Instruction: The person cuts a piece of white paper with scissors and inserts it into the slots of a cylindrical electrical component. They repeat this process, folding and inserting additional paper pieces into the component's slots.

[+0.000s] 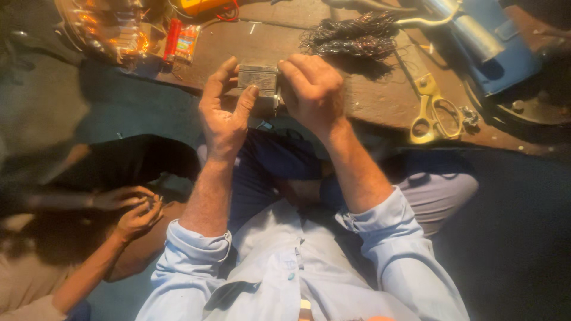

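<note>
Worn brown counter (369, 101) ahead: your left hand (223, 116) and right hand (312, 89) pinch a small metal block (257, 77) from both ends, steadying it.

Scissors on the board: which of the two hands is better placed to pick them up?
The right hand, probably. The yellow-handled scissors lie on the board to its right, with nothing between. The left hand is on the far side of the small metal block that both hands hold.
</note>
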The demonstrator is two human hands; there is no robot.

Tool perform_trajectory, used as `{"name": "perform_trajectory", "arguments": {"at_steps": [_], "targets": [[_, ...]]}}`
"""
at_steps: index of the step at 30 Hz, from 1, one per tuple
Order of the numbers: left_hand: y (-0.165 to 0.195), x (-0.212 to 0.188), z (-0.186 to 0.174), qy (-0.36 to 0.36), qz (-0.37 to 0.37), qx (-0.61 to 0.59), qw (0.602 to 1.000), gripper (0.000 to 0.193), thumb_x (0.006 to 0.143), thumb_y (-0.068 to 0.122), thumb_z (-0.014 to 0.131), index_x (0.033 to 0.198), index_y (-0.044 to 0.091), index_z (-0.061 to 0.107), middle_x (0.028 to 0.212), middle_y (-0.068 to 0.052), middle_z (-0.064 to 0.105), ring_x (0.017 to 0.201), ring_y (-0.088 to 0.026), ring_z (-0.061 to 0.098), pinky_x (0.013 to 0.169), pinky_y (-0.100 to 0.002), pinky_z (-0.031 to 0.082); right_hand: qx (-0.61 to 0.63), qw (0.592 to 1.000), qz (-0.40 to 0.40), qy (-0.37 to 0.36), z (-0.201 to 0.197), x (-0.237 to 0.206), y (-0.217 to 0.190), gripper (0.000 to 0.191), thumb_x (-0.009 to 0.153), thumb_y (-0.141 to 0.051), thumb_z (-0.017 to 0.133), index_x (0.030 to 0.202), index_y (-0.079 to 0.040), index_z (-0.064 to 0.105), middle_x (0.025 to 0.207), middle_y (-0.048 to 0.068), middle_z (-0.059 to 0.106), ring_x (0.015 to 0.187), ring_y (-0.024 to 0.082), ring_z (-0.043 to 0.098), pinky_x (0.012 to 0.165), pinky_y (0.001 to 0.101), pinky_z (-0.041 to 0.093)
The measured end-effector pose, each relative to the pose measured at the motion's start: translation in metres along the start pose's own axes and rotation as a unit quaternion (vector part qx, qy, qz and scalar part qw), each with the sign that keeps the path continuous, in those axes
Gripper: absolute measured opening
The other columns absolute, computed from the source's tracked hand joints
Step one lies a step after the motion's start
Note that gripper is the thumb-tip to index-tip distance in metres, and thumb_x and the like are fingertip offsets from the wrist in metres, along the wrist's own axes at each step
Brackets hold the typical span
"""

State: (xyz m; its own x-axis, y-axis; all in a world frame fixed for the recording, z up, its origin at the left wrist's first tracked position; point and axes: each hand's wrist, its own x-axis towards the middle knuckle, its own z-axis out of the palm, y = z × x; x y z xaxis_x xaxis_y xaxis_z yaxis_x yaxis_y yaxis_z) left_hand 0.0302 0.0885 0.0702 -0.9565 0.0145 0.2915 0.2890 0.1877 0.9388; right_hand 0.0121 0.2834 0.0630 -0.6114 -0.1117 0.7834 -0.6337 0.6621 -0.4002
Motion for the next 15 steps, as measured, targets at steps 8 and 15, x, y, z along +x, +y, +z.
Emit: {"name": "perform_trajectory", "arguments": {"at_steps": [8, 15], "targets": [[0.022, -0.023, -0.001, 0.012, 0.076, 0.08, 0.994, 0.03, 0.099, 0.009, 0.077, 0.128, 0.004, 0.069, 0.129, -0.01, 0.068, 0.12, -0.021, 0.066, 0.109, -0.035, 0.053, -0.036, 0.993, -0.082, -0.077, -0.033, 0.008, -0.01, 0.01, 0.085, -0.006, 0.073, 0.092, -0.007, 0.066, 0.091, 0.006, 0.067, 0.082, 0.025, 0.065, 0.069, 0.0377, 0.053], [0.046, -0.057, -0.003, 0.044, 0.1, 0.123, 0.986, 0.029, 0.098, 0.011, 0.079, 0.125, 0.004, 0.071, 0.128, -0.012, 0.069, 0.121, -0.026, 0.067, 0.109, -0.036, 0.051, 0.0, 0.999, 0.039, -0.004, -0.077, -0.038, -0.042, 0.008, 0.085, -0.004, 0.072, 0.087, -0.004, 0.065, 0.086, 0.01, 0.066, 0.079, 0.028, 0.065, 0.071, 0.0384, 0.053]]}}
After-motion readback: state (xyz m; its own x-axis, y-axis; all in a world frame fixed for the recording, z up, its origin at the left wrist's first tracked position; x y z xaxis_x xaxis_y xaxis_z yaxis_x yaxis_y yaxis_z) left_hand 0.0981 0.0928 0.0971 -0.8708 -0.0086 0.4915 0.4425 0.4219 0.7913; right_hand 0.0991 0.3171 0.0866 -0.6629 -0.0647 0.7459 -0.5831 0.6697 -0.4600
